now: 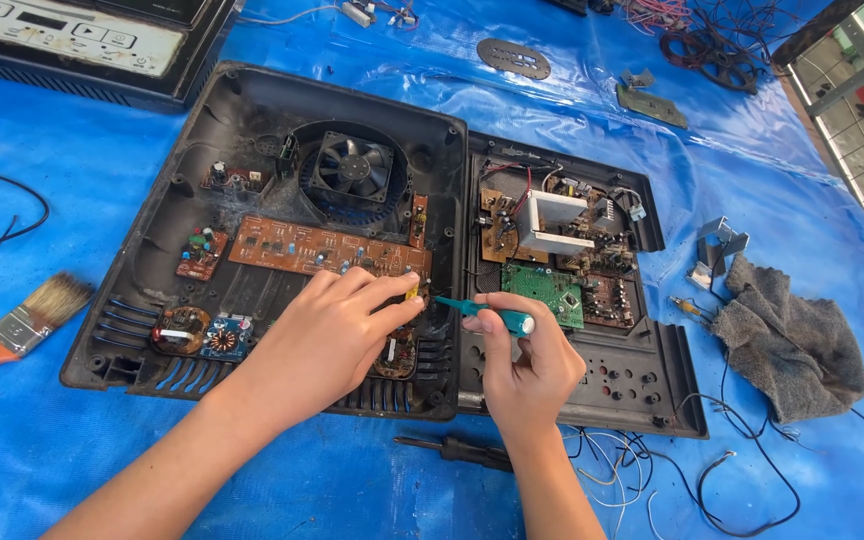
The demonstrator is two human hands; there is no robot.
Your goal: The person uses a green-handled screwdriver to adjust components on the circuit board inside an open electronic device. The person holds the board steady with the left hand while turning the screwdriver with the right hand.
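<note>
Right hand [527, 365] grips one screwdriver [487, 315]; two casings [192, 150].

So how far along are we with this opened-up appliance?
Done: the black casing lies open, boards and fan exposed. In hand: the right hand holds a teal screwdriver at the brown board, left hand steadying it. Left: boards remain in place.

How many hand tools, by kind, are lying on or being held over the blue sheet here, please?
Screwdrivers: 3: teal-handled screwdriver in the right hand, black screwdriver near the front edge, small screwdriver by the grey rag
Paintbrushes: 1: orange-handled paintbrush
Total: 4
</note>
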